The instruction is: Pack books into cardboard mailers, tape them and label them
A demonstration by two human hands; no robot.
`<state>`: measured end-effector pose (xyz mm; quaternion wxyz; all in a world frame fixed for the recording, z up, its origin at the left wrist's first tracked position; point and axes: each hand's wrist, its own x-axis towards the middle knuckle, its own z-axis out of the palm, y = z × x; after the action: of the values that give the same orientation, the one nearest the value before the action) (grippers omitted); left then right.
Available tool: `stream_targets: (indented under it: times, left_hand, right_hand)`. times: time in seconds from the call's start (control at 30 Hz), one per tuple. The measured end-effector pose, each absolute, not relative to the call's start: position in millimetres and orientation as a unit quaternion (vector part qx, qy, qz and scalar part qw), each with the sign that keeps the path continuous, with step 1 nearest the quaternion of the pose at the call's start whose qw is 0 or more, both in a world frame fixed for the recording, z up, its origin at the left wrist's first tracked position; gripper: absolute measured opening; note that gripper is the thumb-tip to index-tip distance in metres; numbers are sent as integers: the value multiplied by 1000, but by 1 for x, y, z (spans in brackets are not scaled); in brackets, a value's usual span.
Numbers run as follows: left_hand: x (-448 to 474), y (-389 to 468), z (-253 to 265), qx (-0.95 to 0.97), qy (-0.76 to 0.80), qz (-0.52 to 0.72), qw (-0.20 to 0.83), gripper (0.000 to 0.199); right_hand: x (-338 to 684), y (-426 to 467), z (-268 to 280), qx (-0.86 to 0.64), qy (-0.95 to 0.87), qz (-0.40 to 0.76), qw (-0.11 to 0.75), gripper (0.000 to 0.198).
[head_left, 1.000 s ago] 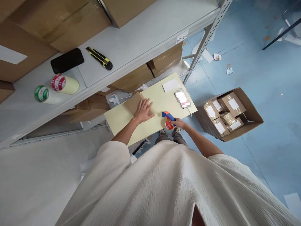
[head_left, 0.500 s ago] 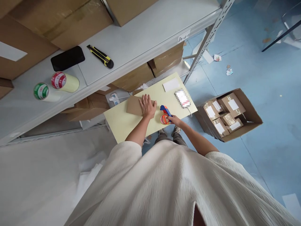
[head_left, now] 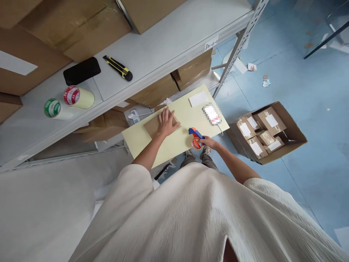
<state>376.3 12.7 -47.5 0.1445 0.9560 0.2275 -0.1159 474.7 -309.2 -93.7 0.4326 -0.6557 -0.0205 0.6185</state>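
A brown cardboard box (head_left: 152, 126) lies on the pale yellow board (head_left: 139, 143). My left hand (head_left: 167, 123) rests on top of it with the fingers spread, covering its right part. My right hand (head_left: 208, 142) is wrapped round the handle of a blue and orange tape dispenser (head_left: 196, 137), which is at the near edge of the board, to the right of the box and apart from it. A white paper slip (head_left: 198, 98) and a phone with a blurred screen (head_left: 212, 114) lie farther right on the board.
On the grey shelf (head_left: 152, 43) are a box cutter (head_left: 117, 68), a black phone (head_left: 82, 71) and two tape or label rolls (head_left: 79, 97). An open carton (head_left: 296, 136) holding several small labelled boxes stands on the blue floor at right. Large cartons (head_left: 152, 90) fill the lower shelf.
My left hand has shifted slightly left, its fingers now more bent, and the box has moved a little left. My right hand has drawn the tape dispenser a bit to the right.
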Motion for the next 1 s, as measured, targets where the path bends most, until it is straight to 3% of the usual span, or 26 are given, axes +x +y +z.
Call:
stream_targets:
  times: [0.07, 0.13, 0.53, 0.8, 0.9, 1.0]
  left_hand:
    - [359, 21, -40, 968, 105, -167, 157, 92]
    - [356, 25, -38, 968, 78, -182, 156, 85]
    - [407, -32, -49, 917, 366, -83, 136, 83]
    - [454, -2, -81, 777, 614, 35, 135, 79]
    - [452, 1, -80, 772, 619, 44, 138, 78]
    - [415, 1, -68, 859, 495, 26, 131, 80]
  right_hand:
    - [475, -309, -94, -652, -10, 620, 438, 34]
    - [474, -308, -93, -648, 3, 616, 448, 35]
    - [454, -257, -94, -670, 45, 565, 480, 41]
    - [462, -291, -86, -651, 4, 633, 419, 36]
    - [467, -300, -92, -661, 6, 611, 436, 40]
    - [472, -299, -98, -662, 2, 611, 434, 42]
